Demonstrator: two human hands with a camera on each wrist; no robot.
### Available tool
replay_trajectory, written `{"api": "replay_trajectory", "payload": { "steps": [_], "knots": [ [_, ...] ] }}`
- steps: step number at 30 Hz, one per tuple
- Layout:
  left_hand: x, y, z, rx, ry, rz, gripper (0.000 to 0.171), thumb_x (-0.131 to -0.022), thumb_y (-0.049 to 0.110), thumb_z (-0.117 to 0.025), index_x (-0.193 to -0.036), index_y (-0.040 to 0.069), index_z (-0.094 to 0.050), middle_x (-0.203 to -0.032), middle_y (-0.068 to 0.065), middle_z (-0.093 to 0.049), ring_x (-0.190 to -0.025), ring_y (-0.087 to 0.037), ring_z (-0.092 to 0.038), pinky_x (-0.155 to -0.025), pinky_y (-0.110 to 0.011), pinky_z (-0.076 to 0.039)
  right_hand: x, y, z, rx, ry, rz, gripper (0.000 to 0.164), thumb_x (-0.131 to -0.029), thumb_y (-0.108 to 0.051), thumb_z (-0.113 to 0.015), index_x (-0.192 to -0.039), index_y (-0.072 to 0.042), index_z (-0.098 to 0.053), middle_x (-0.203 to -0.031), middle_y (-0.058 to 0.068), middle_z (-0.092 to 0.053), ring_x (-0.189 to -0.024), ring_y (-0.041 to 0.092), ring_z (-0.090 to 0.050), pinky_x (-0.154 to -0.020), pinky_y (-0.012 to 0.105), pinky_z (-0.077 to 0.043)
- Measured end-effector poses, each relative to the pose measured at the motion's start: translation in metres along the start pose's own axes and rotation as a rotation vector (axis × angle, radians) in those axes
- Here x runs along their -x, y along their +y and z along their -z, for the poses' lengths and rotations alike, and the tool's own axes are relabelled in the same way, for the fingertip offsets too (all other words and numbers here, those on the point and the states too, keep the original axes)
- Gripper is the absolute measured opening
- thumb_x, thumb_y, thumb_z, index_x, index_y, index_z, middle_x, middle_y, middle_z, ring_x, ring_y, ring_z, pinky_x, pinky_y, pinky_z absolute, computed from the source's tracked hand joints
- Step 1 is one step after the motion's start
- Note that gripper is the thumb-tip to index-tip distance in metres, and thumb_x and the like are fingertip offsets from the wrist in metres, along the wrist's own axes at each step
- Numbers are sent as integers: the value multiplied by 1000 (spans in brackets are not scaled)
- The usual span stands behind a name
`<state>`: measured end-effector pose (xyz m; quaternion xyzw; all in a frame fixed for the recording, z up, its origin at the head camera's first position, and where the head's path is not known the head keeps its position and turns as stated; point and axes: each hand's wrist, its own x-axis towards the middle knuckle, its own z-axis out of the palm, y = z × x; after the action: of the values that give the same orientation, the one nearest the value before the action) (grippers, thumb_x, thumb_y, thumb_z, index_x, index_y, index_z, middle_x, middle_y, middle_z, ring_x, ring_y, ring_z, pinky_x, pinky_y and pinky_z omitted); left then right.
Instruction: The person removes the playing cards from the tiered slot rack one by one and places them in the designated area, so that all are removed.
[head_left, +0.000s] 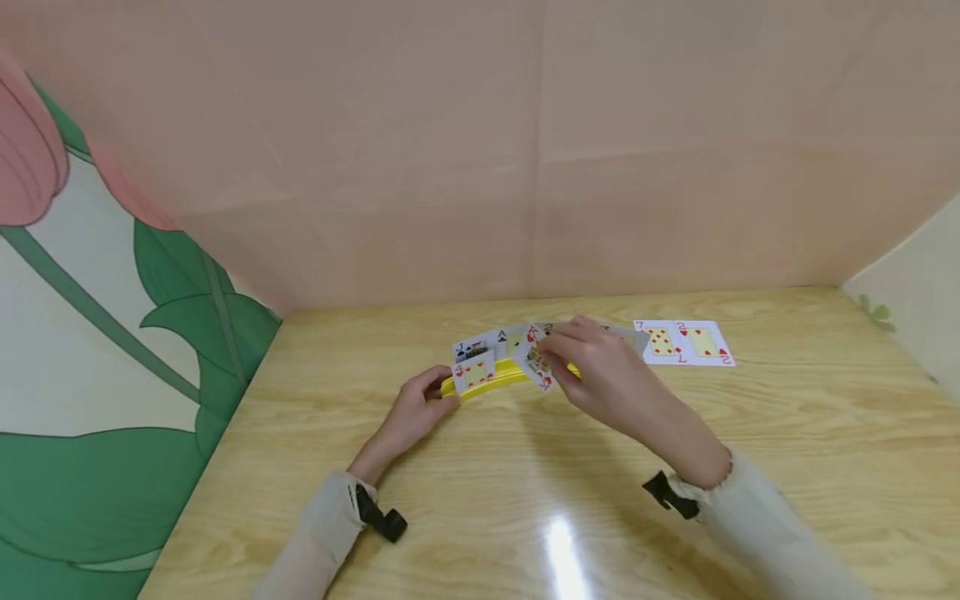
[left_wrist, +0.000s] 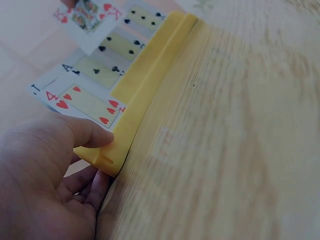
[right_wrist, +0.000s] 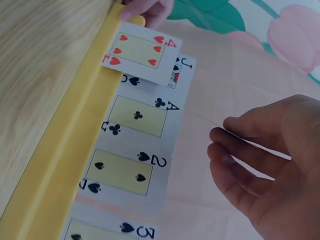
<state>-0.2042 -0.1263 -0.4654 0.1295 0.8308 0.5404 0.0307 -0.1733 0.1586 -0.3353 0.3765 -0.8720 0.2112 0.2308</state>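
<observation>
My left hand grips the near-left end of a curved yellow card holder, thumb on the front and fingers behind. A four of hearts stands in the front slot by that hand. Behind it are a jack, an ace of clubs, a two of spades and a three of spades in a row. Over the middle of the holder, my right hand pinches a king of hearts by its edge, tilted; the right wrist view does not show this card.
On the right, a seven of diamonds and a two of hearts lie face up on the wooden table. A pinkish cloth wall rises behind the table. To the left is a panel with painted leaves.
</observation>
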Motion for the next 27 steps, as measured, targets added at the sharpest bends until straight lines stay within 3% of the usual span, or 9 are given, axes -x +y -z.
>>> {"api": "replay_trajectory", "payload": {
  "steps": [6, 14, 21, 27],
  "knots": [
    [-1, 3, 1, -21, 0, -2, 36, -91, 7, -67, -126, 7, -64, -121, -7, -64, -105, -18, -60, -91, -36, -50, 13, 4, 9, 25, 36, 33, 19, -80, 9, -72, -96, -3, -73, -95, 6, -70, -87, 21, -66, -67, 33, -56],
    [-2, 0, 1, -20, 2, -1, 34, -91, 8, -69, -125, 9, -65, -120, -5, -65, -103, -17, -60, -89, -36, -50, 24, 11, 22, 20, 64, 87, 32, -72, 18, -73, -97, -3, -73, -93, 3, -69, -83, 17, -64, -65, 33, -55],
    [-1, 3, 1, -28, -2, 5, 34, -92, 8, -69, -125, 8, -64, -120, -6, -65, -103, -18, -60, -88, -35, -50, 37, 16, 30, -17, 112, 39, 34, -72, 19, -75, -97, -4, -74, -92, 3, -69, -77, 15, -64, -60, 29, -54],
    [0, 4, 2, -28, -2, -7, 35, -92, 6, -69, -126, 6, -63, -120, -8, -64, -106, -20, -60, -91, -37, -50, 41, 24, 38, -48, 142, -35, 31, -77, 15, -74, -98, -6, -75, -95, 2, -73, -80, 15, -67, -64, 17, -49]
  ]
}}
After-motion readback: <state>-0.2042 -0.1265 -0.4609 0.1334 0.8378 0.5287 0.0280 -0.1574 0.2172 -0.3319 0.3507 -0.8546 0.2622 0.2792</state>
